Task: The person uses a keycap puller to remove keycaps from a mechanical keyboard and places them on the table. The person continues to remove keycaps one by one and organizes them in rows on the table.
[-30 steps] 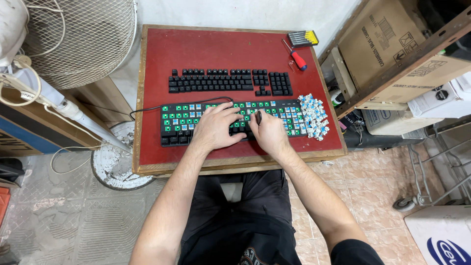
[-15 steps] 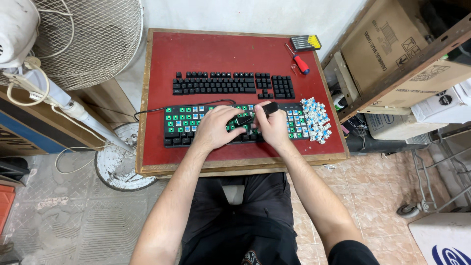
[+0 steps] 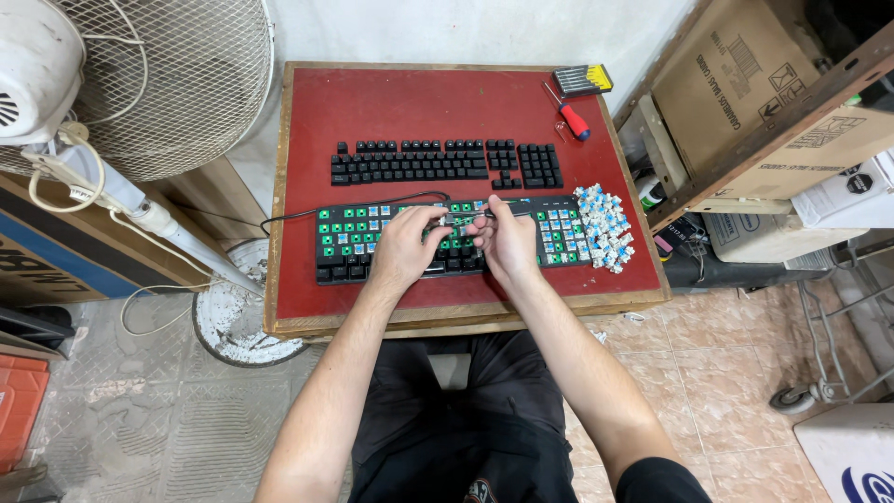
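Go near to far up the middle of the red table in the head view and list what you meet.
Left hand and right hand on the stripped keyboard → keycap layout → bare red table → screwdriver set at the far right corner.

1. A small repair workshop or storeroom corner, centred on a red-topped wooden table (image 3: 391,102) set against a bare wall.
2. At the table's far right corner lie a red-handled screwdriver (image 3: 573,119) and a bit set (image 3: 582,80).
3. Right of the table, brown cardboard boxes (image 3: 745,84) fill wooden shelving.
4. Left of it stands a white pedestal fan (image 3: 140,84) on a worn tiled floor.
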